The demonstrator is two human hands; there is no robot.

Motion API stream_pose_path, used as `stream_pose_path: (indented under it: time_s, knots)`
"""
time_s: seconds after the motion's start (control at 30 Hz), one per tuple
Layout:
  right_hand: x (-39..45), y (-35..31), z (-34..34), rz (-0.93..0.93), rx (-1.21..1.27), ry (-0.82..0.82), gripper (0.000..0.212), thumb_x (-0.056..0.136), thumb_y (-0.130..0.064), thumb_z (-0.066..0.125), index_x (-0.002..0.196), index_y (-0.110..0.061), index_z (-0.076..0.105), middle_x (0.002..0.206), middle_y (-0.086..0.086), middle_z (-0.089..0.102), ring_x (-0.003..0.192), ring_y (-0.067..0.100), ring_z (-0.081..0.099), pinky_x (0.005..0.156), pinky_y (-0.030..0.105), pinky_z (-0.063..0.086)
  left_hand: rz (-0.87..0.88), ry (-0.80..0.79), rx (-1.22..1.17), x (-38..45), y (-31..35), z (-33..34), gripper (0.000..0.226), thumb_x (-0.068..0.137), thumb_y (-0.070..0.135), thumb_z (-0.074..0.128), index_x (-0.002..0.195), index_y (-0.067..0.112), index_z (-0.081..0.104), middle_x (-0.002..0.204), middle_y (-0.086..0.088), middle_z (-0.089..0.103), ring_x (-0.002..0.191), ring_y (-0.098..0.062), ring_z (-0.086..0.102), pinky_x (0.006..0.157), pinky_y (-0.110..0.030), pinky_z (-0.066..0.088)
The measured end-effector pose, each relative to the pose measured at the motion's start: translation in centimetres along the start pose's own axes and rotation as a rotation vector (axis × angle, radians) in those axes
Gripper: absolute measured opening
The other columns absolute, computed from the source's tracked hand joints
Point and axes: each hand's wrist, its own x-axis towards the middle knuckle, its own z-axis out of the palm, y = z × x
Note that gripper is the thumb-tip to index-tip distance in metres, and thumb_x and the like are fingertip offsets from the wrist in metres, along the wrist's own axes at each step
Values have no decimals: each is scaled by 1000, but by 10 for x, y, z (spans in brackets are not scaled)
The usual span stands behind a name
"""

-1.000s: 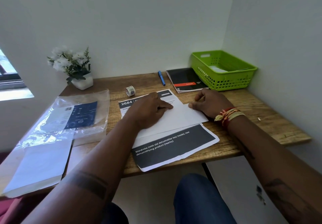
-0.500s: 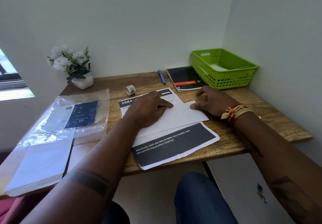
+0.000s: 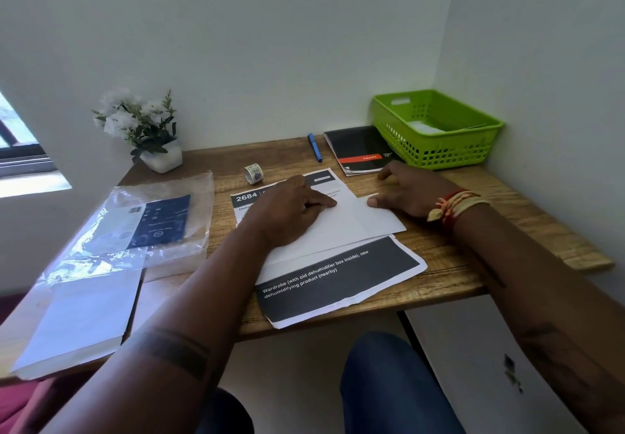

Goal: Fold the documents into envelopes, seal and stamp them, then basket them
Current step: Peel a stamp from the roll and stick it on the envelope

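A white envelope (image 3: 355,227) lies on a printed document (image 3: 338,278) with black bands in the middle of the wooden desk (image 3: 473,264). My left hand (image 3: 287,212) presses flat on the envelope's left part, fingers pointing right. My right hand (image 3: 411,190) rests at the envelope's upper right corner, thumb on its top edge and fingers spread on the desk. A roll of stamps (image 3: 253,173) stands behind the papers. The green basket (image 3: 439,154) sits in the back right corner with white paper inside.
A blue pen (image 3: 315,147) and a black notebook (image 3: 362,149) lie behind the papers. A potted white-flower plant (image 3: 145,129) stands at the back left. A clear plastic pack of envelopes (image 3: 111,258) covers the desk's left side. Walls close in behind and right.
My right hand slid a little rightward and back along the envelope's top edge, its fingers spreading onto the desk. My left hand stayed pressed on the envelope.
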Motion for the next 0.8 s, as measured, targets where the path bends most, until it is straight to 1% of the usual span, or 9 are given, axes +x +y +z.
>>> stream_pose_path:
  time_s: [0.07,0.13,0.3,0.37,0.47,0.57,0.63,0.7,0.8]
  knots:
    - [-3,4,-8,-4,42,-52,74,77,-60,77,138,-29,49,137,6,56,121,26,55,88,30,40,8,16,-6,0,0,1,28,102,32,60,125,42,73,97,2,56,85,-13,54,71,-30,38]
    - [1,3,-14,-5,17,-93,77,76,-61,77,140,-30,47,144,4,52,126,25,53,90,29,37,13,25,0,0,0,1,28,102,31,61,124,42,73,96,1,56,84,-13,53,70,-28,34]
    - [18,-6,-14,1,-42,-88,77,82,-63,70,142,-19,48,149,6,48,131,27,50,99,32,38,15,24,0,0,-2,2,27,102,32,60,124,43,73,95,2,55,83,-14,53,69,-29,35]
    - [19,-6,-13,-1,-45,-83,76,83,-64,68,141,-19,49,148,6,49,130,27,51,98,32,39,14,20,2,0,-2,2,28,102,33,59,124,44,72,96,2,55,83,-14,54,70,-29,37]
    - [11,-2,-8,-14,-24,-44,68,87,-59,67,139,-20,50,143,7,54,126,26,54,91,29,38,10,17,4,0,-3,2,28,103,33,59,124,44,72,97,2,55,84,-14,54,70,-30,40]
    - [4,8,-3,-20,36,-22,65,85,-56,71,138,-24,51,138,7,56,123,25,55,85,27,36,17,13,5,1,-3,2,28,103,33,59,124,44,72,97,2,55,84,-13,54,72,-31,42]
    - [3,10,-7,-15,73,-50,70,80,-59,75,138,-29,50,138,6,56,121,25,55,85,28,36,18,26,8,0,-2,2,28,102,32,59,124,42,73,99,2,57,86,-13,56,74,-31,44]
    - [4,6,-9,-8,55,-63,69,82,-58,74,138,-26,50,138,4,56,123,24,54,87,27,36,4,48,11,-1,0,1,25,102,32,60,122,37,74,102,2,60,89,-13,58,78,-31,47]
    - [10,-1,-1,0,-19,31,59,86,-60,67,131,-23,56,134,3,60,119,25,57,88,30,41,-16,75,19,-3,2,1,20,100,34,62,117,31,73,101,6,60,89,-12,59,80,-32,49]
